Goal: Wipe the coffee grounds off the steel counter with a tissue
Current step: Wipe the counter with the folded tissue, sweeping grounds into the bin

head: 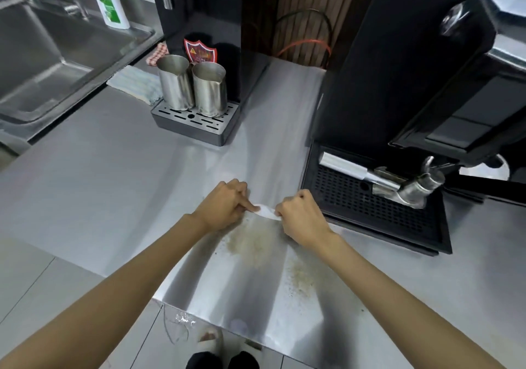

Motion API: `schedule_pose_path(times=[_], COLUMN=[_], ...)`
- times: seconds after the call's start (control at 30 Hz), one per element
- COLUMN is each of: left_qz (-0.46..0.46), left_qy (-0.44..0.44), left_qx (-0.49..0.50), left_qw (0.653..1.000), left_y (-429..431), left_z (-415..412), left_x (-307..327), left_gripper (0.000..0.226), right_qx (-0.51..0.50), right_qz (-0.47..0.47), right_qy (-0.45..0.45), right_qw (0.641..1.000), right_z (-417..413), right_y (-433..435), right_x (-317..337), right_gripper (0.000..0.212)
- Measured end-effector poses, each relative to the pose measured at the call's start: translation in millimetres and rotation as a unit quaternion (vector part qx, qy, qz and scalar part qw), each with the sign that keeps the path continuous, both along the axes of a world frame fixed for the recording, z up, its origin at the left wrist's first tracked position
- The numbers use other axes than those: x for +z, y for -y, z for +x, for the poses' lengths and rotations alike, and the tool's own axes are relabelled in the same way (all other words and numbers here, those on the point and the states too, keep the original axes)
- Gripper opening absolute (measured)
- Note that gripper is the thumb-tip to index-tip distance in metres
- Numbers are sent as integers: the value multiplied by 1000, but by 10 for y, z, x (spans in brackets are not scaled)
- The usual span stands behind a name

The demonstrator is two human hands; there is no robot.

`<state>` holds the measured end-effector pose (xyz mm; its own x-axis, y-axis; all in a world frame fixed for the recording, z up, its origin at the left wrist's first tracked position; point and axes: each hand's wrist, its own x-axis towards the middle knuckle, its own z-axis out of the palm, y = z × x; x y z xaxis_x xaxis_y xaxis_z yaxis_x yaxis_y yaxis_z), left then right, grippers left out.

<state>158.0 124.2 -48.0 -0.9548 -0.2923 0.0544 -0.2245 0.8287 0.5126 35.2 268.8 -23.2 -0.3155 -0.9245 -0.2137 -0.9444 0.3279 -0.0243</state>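
Note:
A small white tissue (266, 211) is stretched between my left hand (225, 205) and my right hand (303, 218), low over the steel counter (113, 186). Both hands pinch it with curled fingers, so most of the tissue is hidden. Brown coffee grounds (253, 245) lie scattered on the counter just in front of the hands. A second patch of grounds (300, 277) lies nearer the counter's front edge, to the right.
A black espresso machine (412, 70) with its drip tray (370, 206) and a portafilter (410, 188) stands right of my hands. Two steel pitchers (193, 87) sit on a small grated tray (196, 124) behind. A sink (51, 53) and soap bottle (109, 1) are far left.

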Motion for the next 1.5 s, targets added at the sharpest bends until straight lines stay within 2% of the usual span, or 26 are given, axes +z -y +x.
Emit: schedule_pose_path(times=[0.1,0.17,0.3,0.43,0.63,0.8,1.03,1.17,1.33,1.5], left_qz=[-6,8,8,-5,13,53,74,102,95,61], left_qy=[12,23,-23,-12,19,-14,-44,-3,-23,-3], left_qx=[-37,-22,93,213,291,300,252,228,323,430], left_qw=[999,999,995,977,957,952,964,968,941,901], left_y=[-62,-25,263,625,796,522,-115,-330,-8,273], left_z=[229,356,555,726,938,1068,998,912,1138,1582], left_x=[47,114,274,237,47,42,-23,-37,177,143], left_gripper=[36,38,31,31,36,29,26,30,34,27], right_qx=[4,-12,-42,-22,24,67,92,77,56,78], right_qz=[-11,-38,-104,-92,-112,-121,-133,-92,-115,-128], right_qy=[64,124,187,223,178,180,198,221,292,299], right_qw=[998,992,976,970,977,974,967,968,948,942], right_z=[194,241,173,292,480,537,352,262,481,1003], right_y=[-170,-142,413,1098,1605,1486,804,638,1075,1599], right_x=[-20,52,212,47,-132,-154,-205,-136,-45,-137], right_gripper=[28,32,34,36,38,30,29,34,23,27])
